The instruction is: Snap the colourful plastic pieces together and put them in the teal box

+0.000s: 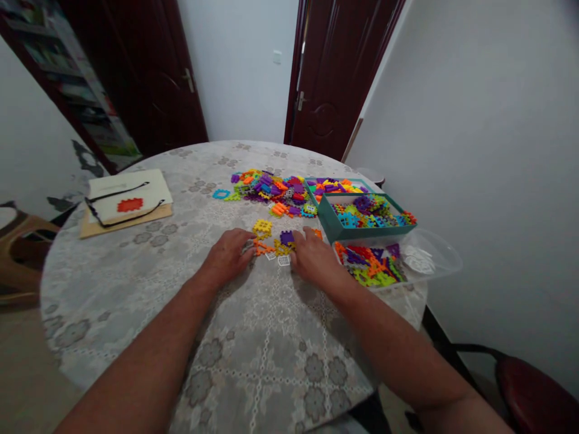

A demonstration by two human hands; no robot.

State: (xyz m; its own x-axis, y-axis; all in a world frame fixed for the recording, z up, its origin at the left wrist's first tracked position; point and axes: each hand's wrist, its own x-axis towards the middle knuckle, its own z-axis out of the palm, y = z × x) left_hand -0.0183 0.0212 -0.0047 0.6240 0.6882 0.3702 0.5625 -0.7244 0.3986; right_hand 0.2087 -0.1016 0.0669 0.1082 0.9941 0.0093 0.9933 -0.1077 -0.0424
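In the head view my left hand (pixel 230 254) rests low over the tabletop with its thumb and fingers closed at the end of an orange plastic building piece (pixel 263 248). A yellow square lattice piece (pixel 262 227) lies just beyond its fingertips. My right hand (pixel 313 254) is curled, its fingertips at the edge of a purple square building piece (pixel 286 237). Dark-yellow pieces (pixel 282 248) lie between the hands, against the purple one. White lattice pieces (pixel 283 261) are nearer to me. Part of another orange piece (pixel 318 234) shows behind my right hand.
A heap of colourful building pieces (pixel 271 188) lies farther back. To the right stand a green box (pixel 332 224) and a clear plastic tray (pixel 441 256), both holding pieces. Glasses (pixel 106 225) and a red piece (pixel 129 205) lie on papers (pixel 156 184) at left.
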